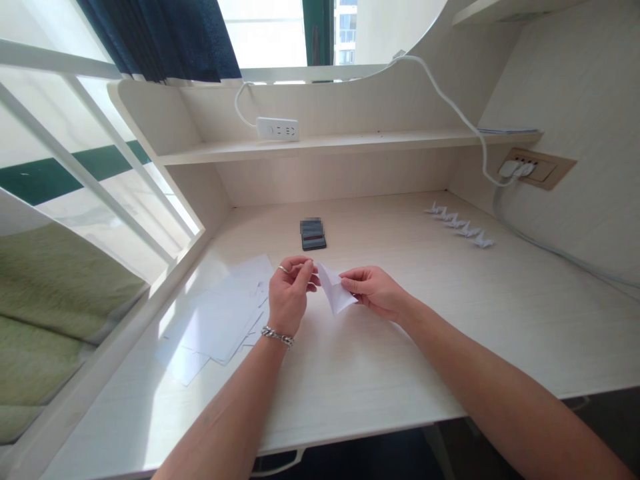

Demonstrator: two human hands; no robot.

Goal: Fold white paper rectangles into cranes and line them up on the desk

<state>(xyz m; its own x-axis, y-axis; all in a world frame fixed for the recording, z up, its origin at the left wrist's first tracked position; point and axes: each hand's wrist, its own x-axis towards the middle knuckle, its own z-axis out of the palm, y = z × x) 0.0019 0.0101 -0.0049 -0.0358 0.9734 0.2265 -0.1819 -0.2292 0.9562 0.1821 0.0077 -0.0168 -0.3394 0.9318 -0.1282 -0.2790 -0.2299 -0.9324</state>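
A small folded sheet of white paper [336,291] is held up above the desk, between my two hands. My right hand [374,289] pinches its right side, thumb in front and the other fingers behind. At the paper's upper left corner, my left hand [294,285] has thumb and fingertips closed together; the paper's edge seems to reach them. That hand wears a ring, and a chain bracelet [278,336] circles the wrist. Several folded paper cranes [467,230] stand in a slanting row at the desk's back right.
Loose white sheets [220,313] lie overlapping on the desk [390,393], left of my hands. A dark phone [313,235] lies beyond them. A power strip [277,129] rests on the shelf [350,141]; a white cable [453,103] runs to the wall socket [543,167].
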